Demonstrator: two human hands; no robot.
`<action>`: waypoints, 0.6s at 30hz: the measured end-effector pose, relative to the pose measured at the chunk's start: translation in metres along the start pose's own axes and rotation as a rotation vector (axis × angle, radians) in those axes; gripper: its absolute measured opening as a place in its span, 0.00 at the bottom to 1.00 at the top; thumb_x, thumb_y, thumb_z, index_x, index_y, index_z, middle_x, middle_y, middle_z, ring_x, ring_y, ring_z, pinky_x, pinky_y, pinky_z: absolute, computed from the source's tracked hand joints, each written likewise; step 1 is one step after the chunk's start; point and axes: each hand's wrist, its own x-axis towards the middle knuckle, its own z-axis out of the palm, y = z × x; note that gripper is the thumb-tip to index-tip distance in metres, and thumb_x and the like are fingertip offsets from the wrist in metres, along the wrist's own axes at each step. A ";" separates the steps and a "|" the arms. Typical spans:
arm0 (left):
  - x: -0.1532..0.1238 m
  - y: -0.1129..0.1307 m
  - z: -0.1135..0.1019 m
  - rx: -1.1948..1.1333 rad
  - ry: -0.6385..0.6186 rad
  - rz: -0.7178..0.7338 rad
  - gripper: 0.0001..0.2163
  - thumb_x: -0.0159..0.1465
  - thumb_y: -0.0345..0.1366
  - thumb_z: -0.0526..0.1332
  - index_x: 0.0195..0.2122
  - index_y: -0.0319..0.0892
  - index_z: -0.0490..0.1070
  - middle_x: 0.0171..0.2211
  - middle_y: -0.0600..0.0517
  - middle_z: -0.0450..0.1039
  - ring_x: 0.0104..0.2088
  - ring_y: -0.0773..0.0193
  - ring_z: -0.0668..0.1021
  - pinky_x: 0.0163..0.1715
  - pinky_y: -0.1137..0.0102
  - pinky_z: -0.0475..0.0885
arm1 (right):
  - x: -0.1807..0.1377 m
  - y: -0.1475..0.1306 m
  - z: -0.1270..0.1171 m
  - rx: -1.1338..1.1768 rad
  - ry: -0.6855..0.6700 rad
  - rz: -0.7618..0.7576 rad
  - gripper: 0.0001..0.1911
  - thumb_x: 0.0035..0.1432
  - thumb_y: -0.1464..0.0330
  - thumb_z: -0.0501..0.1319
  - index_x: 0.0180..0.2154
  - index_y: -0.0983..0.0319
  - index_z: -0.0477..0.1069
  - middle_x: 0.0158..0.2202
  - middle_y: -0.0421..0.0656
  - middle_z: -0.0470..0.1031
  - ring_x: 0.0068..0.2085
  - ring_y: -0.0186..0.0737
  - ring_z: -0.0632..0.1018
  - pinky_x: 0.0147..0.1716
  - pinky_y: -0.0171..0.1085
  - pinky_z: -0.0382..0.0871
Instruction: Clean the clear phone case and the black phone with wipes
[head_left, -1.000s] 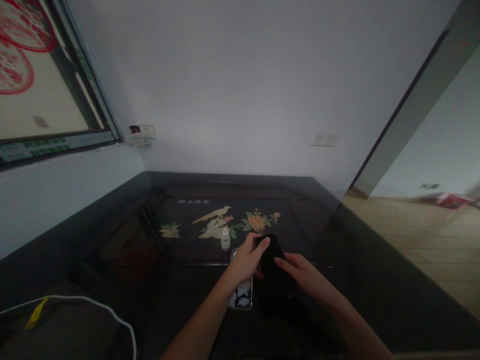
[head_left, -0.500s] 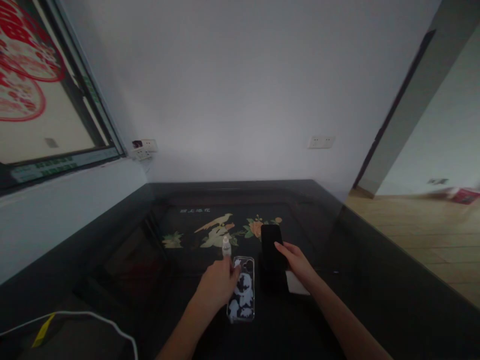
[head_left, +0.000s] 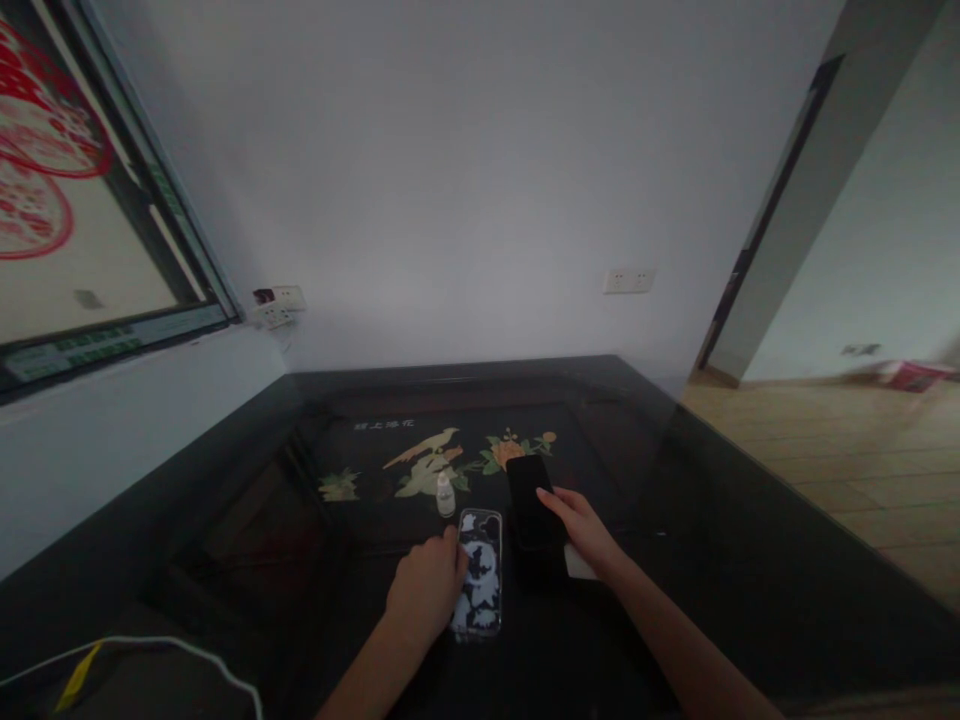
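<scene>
A black phone (head_left: 529,500) is held tilted over the dark table (head_left: 675,560) by my right hand (head_left: 579,528), whose fingers close on its lower right edge. Just left of it, a clear phone case (head_left: 478,572) with a blue-white pattern lies flat. My left hand (head_left: 426,596) rests curled against the case's left edge, fingers bent onto it. A small white bottle (head_left: 445,494) stands upright beyond the case. A white card (head_left: 579,566) shows under my right hand.
The table has a painted bird and flower panel (head_left: 450,458) under glass. A white cable with a yellow tag (head_left: 112,660) lies at the near left. Wall sockets (head_left: 628,281) sit behind, a window (head_left: 82,240) on the left, wooden floor (head_left: 847,460) on the right.
My left hand let go of the black phone and dropped down-left onto the patterned case. My right hand now holds the phone alone, slightly further from me.
</scene>
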 end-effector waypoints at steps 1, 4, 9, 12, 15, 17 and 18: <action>0.002 0.001 -0.001 -0.031 0.013 0.001 0.13 0.72 0.38 0.48 0.46 0.41 0.70 0.39 0.38 0.79 0.40 0.45 0.83 0.40 0.58 0.73 | 0.000 0.001 0.000 0.005 0.005 0.000 0.23 0.52 0.49 0.71 0.36 0.62 0.80 0.36 0.47 0.84 0.37 0.47 0.83 0.37 0.39 0.77; 0.007 0.004 -0.003 -0.239 0.055 0.023 0.11 0.72 0.40 0.51 0.41 0.42 0.69 0.36 0.40 0.78 0.36 0.49 0.83 0.37 0.62 0.73 | 0.001 0.003 0.000 0.037 -0.024 -0.021 0.23 0.53 0.48 0.70 0.38 0.62 0.80 0.37 0.46 0.84 0.38 0.47 0.84 0.38 0.40 0.77; 0.017 0.014 0.003 -0.733 -0.094 0.068 0.09 0.71 0.44 0.53 0.42 0.44 0.64 0.28 0.50 0.75 0.20 0.61 0.78 0.21 0.72 0.68 | -0.001 -0.001 0.000 0.075 -0.135 -0.034 0.26 0.53 0.48 0.70 0.40 0.64 0.79 0.35 0.46 0.84 0.36 0.45 0.84 0.36 0.38 0.77; 0.027 0.018 0.006 -0.905 -0.085 0.127 0.10 0.69 0.45 0.56 0.42 0.45 0.63 0.26 0.53 0.74 0.20 0.64 0.76 0.19 0.74 0.67 | -0.003 -0.005 0.001 0.052 -0.155 -0.047 0.27 0.52 0.46 0.70 0.39 0.64 0.79 0.34 0.45 0.83 0.34 0.44 0.83 0.36 0.38 0.76; 0.041 0.023 0.005 -1.074 -0.112 0.130 0.13 0.67 0.48 0.59 0.42 0.45 0.62 0.27 0.55 0.74 0.19 0.67 0.73 0.18 0.76 0.67 | -0.004 -0.007 0.003 0.039 -0.172 -0.052 0.28 0.51 0.45 0.71 0.39 0.65 0.79 0.33 0.45 0.83 0.34 0.43 0.83 0.37 0.39 0.76; 0.048 0.026 0.004 -1.196 -0.118 0.101 0.15 0.66 0.49 0.60 0.42 0.45 0.60 0.30 0.54 0.75 0.22 0.67 0.76 0.19 0.76 0.69 | -0.005 -0.006 0.004 0.031 -0.188 -0.054 0.29 0.50 0.45 0.71 0.39 0.65 0.79 0.33 0.45 0.83 0.35 0.44 0.83 0.38 0.40 0.76; 0.051 0.028 0.004 -1.247 -0.116 0.082 0.16 0.65 0.50 0.61 0.43 0.45 0.60 0.31 0.54 0.75 0.23 0.67 0.76 0.20 0.76 0.69 | -0.004 -0.005 0.003 0.025 -0.195 -0.051 0.30 0.51 0.45 0.70 0.39 0.65 0.79 0.33 0.45 0.83 0.35 0.44 0.82 0.38 0.40 0.76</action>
